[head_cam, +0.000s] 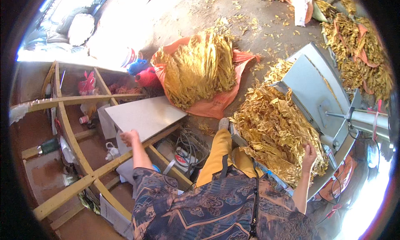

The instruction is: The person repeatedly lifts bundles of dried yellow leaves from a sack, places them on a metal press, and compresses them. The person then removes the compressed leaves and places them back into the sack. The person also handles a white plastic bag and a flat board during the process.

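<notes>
My left hand is at the near left edge of a flat, pale grey panel, its fingers curled; whether they grip the edge is not plain. On my right, my right hand is over the near right part of a heap of dried yellow-brown leaves, which look like tobacco. Its fingers are bent near the leaves, and whether they pinch one cannot be seen. The heap lies in a metal trough with a tilted grey steel plate and a cylinder at its far right.
Beyond my feet, a bundle of the same leaves lies on an orange sack cloth. A wooden frame spans the left side. Coiled cables lie below the panel. More bundled leaves are at the upper right, with scraps on the floor.
</notes>
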Tool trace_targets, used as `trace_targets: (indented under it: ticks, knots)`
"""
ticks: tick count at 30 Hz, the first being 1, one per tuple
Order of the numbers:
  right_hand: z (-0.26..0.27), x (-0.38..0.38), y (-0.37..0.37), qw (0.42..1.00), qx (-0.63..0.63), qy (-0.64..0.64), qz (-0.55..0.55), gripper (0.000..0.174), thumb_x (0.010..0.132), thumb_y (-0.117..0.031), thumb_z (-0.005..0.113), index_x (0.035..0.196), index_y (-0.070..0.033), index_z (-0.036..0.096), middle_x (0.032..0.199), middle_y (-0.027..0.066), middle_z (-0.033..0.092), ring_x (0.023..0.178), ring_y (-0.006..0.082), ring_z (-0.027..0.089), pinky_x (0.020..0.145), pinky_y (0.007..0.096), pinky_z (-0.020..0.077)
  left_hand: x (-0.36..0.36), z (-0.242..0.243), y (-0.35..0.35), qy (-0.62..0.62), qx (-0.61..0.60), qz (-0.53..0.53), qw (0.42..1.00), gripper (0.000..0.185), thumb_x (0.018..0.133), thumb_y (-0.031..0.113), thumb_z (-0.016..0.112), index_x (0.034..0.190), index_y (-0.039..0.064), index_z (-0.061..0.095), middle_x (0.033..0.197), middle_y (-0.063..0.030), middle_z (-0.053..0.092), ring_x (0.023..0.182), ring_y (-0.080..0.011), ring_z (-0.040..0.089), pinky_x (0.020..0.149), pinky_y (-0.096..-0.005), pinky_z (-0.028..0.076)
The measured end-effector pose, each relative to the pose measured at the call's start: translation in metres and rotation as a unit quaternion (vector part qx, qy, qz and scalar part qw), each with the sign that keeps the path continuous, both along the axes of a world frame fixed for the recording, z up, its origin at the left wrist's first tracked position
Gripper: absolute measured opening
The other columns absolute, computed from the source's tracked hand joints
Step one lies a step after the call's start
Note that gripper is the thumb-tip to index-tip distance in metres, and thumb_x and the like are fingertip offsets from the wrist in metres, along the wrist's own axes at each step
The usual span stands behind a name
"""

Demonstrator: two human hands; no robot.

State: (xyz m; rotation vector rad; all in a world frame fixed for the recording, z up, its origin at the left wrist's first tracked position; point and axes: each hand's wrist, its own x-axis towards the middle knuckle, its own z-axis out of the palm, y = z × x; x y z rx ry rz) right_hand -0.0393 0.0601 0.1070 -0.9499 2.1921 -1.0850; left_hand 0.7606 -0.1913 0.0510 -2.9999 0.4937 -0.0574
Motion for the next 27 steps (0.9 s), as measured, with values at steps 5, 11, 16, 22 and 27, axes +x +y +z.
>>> trace_targets:
  ticks: [5, 11, 16, 22, 27]
  knots:
    - [0.013, 0.086, -0.091, 0.995, -0.056, -0.042, 0.075, 0.023, 0.097, -0.012, 0.055, 0.114, -0.001, 0.067, 0.102, 0.0103, 0.072, 0.089, 0.0141, 0.068, 0.078, 0.0284, 0.0541, 0.108, -0.016, 0.024, 0.183, -0.221, -0.057, 0.956, 0.033, 0.072, 0.013, 0.068, 0.097, -0.008, 0.064, 0.096, -0.0221, 0.070, 0.098, -0.0334, 0.068, 0.085, -0.0429, 0.052]
    - [0.035, 0.257, -0.214, 0.933, 0.061, -0.147, 0.324, 0.038, 0.093, -0.026, 0.066, 0.123, -0.003, 0.062, 0.108, 0.0124, 0.071, 0.094, 0.0186, 0.068, 0.083, 0.0323, 0.0544, -0.096, -0.008, 0.034, 0.269, -0.357, -0.240, 0.862, 0.043, 0.077, 0.010, 0.065, 0.113, -0.009, 0.050, 0.114, -0.0259, 0.062, 0.103, -0.0385, 0.063, 0.089, -0.0449, 0.049]
    - [-0.065, 0.392, -0.240, 0.834, 0.052, -0.149, 0.529, 0.069, 0.084, -0.049, 0.070, 0.131, -0.002, 0.052, 0.110, 0.0218, 0.067, 0.101, 0.0258, 0.067, 0.086, 0.0373, 0.0528, -0.279, -0.019, 0.083, 0.399, -0.259, -0.337, 0.812, 0.053, 0.081, 0.012, 0.067, 0.124, -0.009, 0.043, 0.118, -0.0244, 0.052, 0.113, -0.0359, 0.053, 0.096, -0.0466, 0.041]
    - [-0.083, 0.435, -0.220, 0.868, 0.086, -0.111, 0.476, 0.072, 0.074, -0.010, 0.063, 0.143, -0.013, 0.042, 0.095, 0.0241, 0.066, 0.096, 0.0429, 0.062, 0.080, 0.0503, 0.0495, -0.301, -0.068, 0.134, 0.369, -0.227, -0.521, 0.736, 0.051, 0.089, 0.016, 0.067, 0.129, 0.000, 0.041, 0.123, -0.0109, 0.049, 0.110, -0.0239, 0.055, 0.092, -0.0399, 0.046]
    - [-0.070, 0.420, -0.256, 0.877, 0.002, -0.137, 0.461, 0.059, 0.075, -0.010, 0.058, 0.134, -0.009, 0.051, 0.092, 0.0241, 0.066, 0.092, 0.0442, 0.063, 0.079, 0.0509, 0.0501, -0.269, -0.052, 0.138, 0.744, -0.161, -0.176, 0.624, 0.041, 0.101, 0.034, 0.051, 0.126, 0.004, 0.040, 0.119, -0.0097, 0.049, 0.107, -0.0224, 0.055, 0.086, -0.0399, 0.048]
